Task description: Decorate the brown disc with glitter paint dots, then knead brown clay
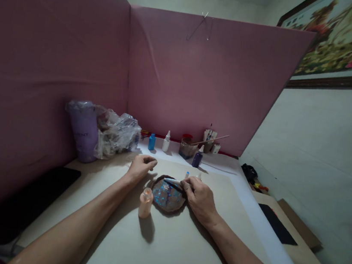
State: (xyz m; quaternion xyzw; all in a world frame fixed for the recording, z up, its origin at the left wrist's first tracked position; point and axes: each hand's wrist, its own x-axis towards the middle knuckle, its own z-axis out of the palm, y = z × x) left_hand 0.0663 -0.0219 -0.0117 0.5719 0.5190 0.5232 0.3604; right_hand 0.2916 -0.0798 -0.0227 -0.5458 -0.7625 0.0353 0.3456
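Currently pinching a pale stick (173, 181) in the right hand (200, 198), pointing left, long axis nearly crosswise, over the far part of a round brown plate (174, 206). Curling the left hand (140, 166) nearby; cannot tell whether gripping anything.

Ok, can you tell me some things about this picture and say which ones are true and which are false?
1. The right hand holds a slim tool. True.
2. The left hand holds the blue bottle. False: that bottle stands apart from it, farther back.
3. The peach bottle stands upright near the round brown piece. True.
4. The purple tumbler lies on its side. False: it stands upright, beside the plastic bag.
5. The round brown piece has blue specks on it. True.
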